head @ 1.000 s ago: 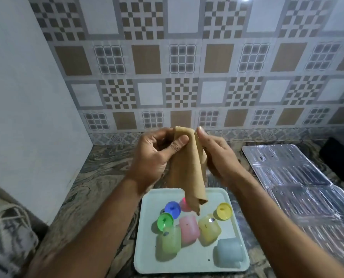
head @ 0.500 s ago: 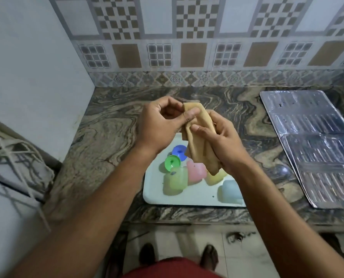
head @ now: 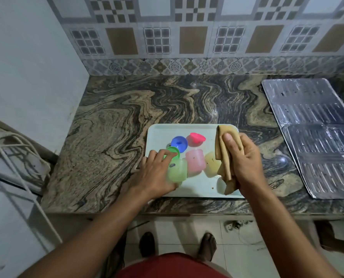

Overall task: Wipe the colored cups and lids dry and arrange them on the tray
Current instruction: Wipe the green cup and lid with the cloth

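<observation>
Change since half a second ago: my left hand has let go of the tan folded cloth and dropped to the pale rectangular plastic tray; my right hand has lowered with the cloth to the tray's right side.

Left hand: low centre of the frame, fingers extended and loosely spread, tips touching the round green plastic lid and lying against the translucent green plastic cup. I cannot tell if anything is gripped.

Right hand: fingers clenched round the cloth, thumb pressed on its front; the cloth hangs over the tray's right edge.

Tray contents, centre of the frame:
- round blue plastic lid, just above the green lid, touching it.
- red-pink plastic lid, right of the blue one.
- translucent pink plastic cup, beside the green cup.
- translucent yellow plastic cup, partly hidden by the cloth.

Tray stands on the swirled brown and black stone tabletop, near its front edge. Ribbed silver foil sheet, right of the frame, well apart from the tray.
</observation>
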Motion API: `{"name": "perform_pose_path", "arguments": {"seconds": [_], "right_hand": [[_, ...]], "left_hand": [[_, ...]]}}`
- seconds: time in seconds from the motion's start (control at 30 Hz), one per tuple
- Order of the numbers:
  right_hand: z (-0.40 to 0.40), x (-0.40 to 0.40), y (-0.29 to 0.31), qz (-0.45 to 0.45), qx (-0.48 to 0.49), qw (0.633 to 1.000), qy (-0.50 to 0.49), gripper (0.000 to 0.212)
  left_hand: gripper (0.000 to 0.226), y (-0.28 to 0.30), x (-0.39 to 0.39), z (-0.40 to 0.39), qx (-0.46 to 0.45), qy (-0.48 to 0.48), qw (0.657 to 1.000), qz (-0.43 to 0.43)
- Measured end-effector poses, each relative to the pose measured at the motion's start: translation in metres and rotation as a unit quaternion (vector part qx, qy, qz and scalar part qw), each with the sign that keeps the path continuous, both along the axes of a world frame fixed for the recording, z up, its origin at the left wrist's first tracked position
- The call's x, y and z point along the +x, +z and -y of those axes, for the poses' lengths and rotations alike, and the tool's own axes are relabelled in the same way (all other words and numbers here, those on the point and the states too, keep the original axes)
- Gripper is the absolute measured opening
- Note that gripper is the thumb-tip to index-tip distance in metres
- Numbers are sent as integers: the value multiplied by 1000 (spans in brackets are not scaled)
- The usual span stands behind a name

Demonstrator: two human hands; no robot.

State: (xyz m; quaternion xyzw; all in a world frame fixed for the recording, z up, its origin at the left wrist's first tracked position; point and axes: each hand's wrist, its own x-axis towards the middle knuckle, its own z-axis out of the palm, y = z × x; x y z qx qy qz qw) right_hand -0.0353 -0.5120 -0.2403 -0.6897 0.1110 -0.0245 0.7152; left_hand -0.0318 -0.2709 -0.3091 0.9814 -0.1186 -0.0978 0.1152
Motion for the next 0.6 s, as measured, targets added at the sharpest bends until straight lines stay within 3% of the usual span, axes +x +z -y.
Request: {"name": "perform_pose_path", "arguments": {"seconds": [0.2, 0.3, 0.43, 0.6], "right_hand": [[-1, -11, -6, -46, 40, 998, -10, 15], [-1, -18, -6, -38, 17, 999, -8, 15], [-5, -26, 1, 1, -16, 1000, -16, 6], [-15, -21, 20, 72, -27, 997, -5, 3]], "left_hand": [[78, -12, 5, 4, -8, 8, 1000, 21], [75, -12, 3, 1, -100, 34, 994, 40], [73, 2, -3, -5, -255, 78, 961, 68], [76, 42, 11, -6, -325, 89, 930, 147]]}}
